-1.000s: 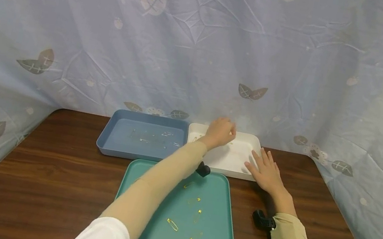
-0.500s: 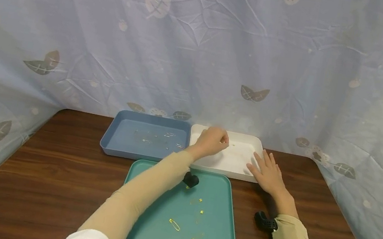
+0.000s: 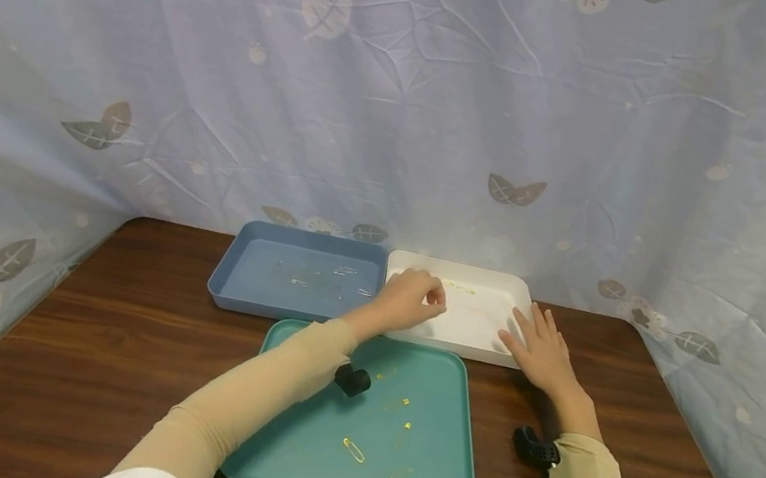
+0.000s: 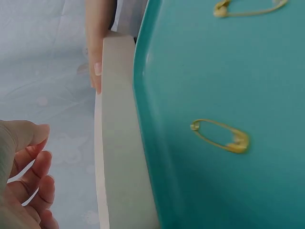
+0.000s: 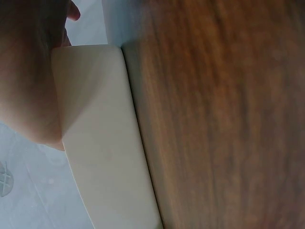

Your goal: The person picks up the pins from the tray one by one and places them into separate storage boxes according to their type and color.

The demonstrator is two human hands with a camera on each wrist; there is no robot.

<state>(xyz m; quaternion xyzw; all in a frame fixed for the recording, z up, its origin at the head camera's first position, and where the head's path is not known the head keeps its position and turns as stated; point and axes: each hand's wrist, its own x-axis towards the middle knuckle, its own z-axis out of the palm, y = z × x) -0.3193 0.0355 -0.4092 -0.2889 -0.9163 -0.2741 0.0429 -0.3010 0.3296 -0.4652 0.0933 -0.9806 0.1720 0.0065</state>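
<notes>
Over the left part of the white tray [image 3: 487, 317] is my left hand [image 3: 404, 302], its fingers loosely bent and nothing visible between them. In the left wrist view the thumb and index finger of that left hand [image 4: 26, 167] come close together. My right hand [image 3: 545, 359] rests at the white tray's right edge, fingers spread. Gold safety pins [image 3: 461, 289] lie toward the back of the white tray. Nearer to me, the teal tray [image 3: 287, 451] bears several more, including a large gold safety pin [image 3: 354, 450]; the left forearm crosses above this tray.
To the left of the white tray stands a blue tray [image 3: 266, 255] with several silver safety pins [image 3: 345, 271]. All the trays sit on a brown wooden table [image 3: 89, 359]. A patterned cloth [image 3: 408, 91] hangs behind and at the sides.
My left hand has drawn back from the rear of the white tray, toward me and to the left, uncovering gold pins there. The right hand stays at the tray's edge.
</notes>
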